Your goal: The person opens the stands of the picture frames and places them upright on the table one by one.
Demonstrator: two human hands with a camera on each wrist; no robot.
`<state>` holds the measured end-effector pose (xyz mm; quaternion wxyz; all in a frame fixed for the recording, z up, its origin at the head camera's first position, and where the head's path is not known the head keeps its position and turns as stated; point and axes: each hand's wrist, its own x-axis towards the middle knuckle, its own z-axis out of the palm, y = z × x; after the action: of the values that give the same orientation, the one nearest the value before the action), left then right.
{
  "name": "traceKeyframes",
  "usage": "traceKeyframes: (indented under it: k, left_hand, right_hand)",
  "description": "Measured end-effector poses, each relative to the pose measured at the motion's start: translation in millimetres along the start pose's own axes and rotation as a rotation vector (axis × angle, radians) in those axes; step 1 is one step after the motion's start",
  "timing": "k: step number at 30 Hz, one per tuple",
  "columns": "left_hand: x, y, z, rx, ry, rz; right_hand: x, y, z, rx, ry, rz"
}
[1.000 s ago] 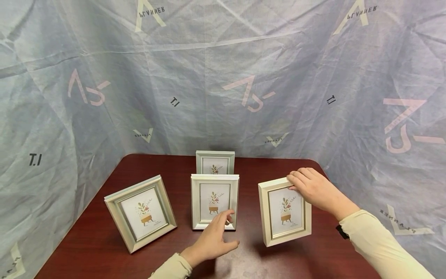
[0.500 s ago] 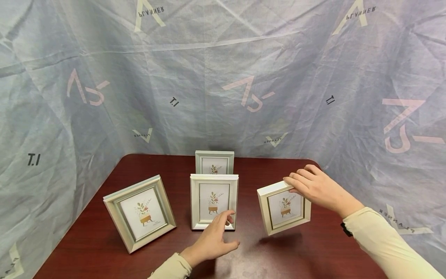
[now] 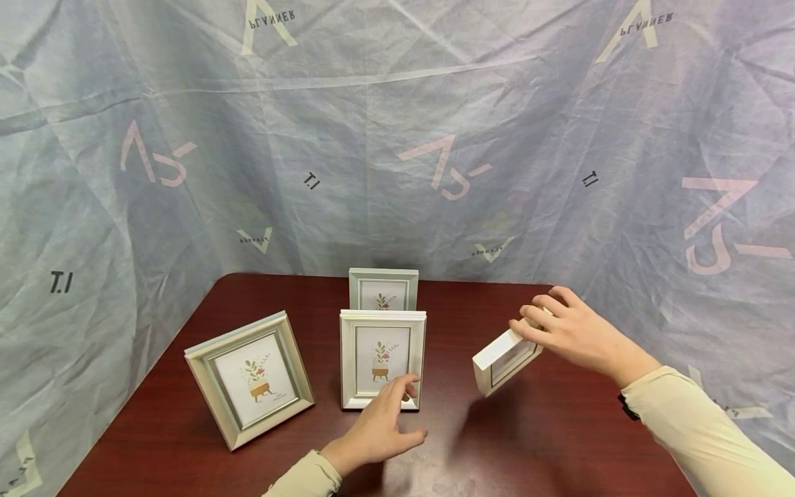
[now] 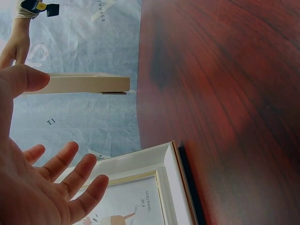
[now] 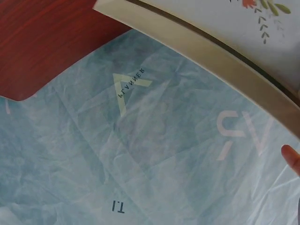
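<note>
A cream picture frame [image 3: 499,359] hangs above the right side of the table, tipped so its face points steeply downward. My right hand [image 3: 571,337] grips it by its upper right part; the thumb is hidden in the head view. The frame's rail [image 5: 211,54] crosses the top of the right wrist view, and its long edge [image 4: 89,84] shows in the left wrist view. My left hand [image 3: 380,426] hovers with relaxed, spread fingers before a white picture frame [image 3: 381,355] standing upright at the table's middle. Nothing lies in that palm [image 4: 33,187].
Behind the white frame stands a pale green picture frame [image 3: 384,293], partly covered by it. A champagne-coloured picture frame [image 3: 251,379] leans at an angle on the left. The dark red wooden table [image 3: 279,476] is enclosed by grey printed cloth [image 3: 366,138] at the back and sides.
My right hand has raised the cream frame slightly and tilted it, so its face has turned from facing me to pointing downward. The left hand and the other frames have stayed put.
</note>
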<state>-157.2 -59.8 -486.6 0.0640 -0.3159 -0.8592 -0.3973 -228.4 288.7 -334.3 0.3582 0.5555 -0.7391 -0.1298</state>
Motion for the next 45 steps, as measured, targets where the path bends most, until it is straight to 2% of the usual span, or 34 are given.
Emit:
traceKeyframes:
  k: [5,16,22,28,38,45]
  left_hand:
    - [0.6,0.6,0.5,0.016,0.006,0.023]
    - [2.3,4.4,-3.7,0.058,0.026,0.079]
    - [3.9,4.8,-7.4,0.079,0.026,0.076]
    - [5.8,4.2,-11.2,0.075,0.031,0.07]
    - [9.9,3.3,-11.4,0.102,0.049,0.111]
    - [12.8,1.8,-9.3,0.1,0.021,0.106]
  right_hand:
    - [0.3,-0.2,-1.1,-0.009,0.006,-0.012]
    - [0.5,2.0,1.0,-0.061,0.043,-0.107]
    - [2.2,0.8,5.0,-0.029,0.113,-0.179]
    - [3.5,-1.2,4.9,-0.016,0.148,-0.225]
    - [11.1,-8.3,3.8,-0.015,0.202,-0.298]
    - [22.7,-12.9,-5.4,-0.03,0.257,-0.348]
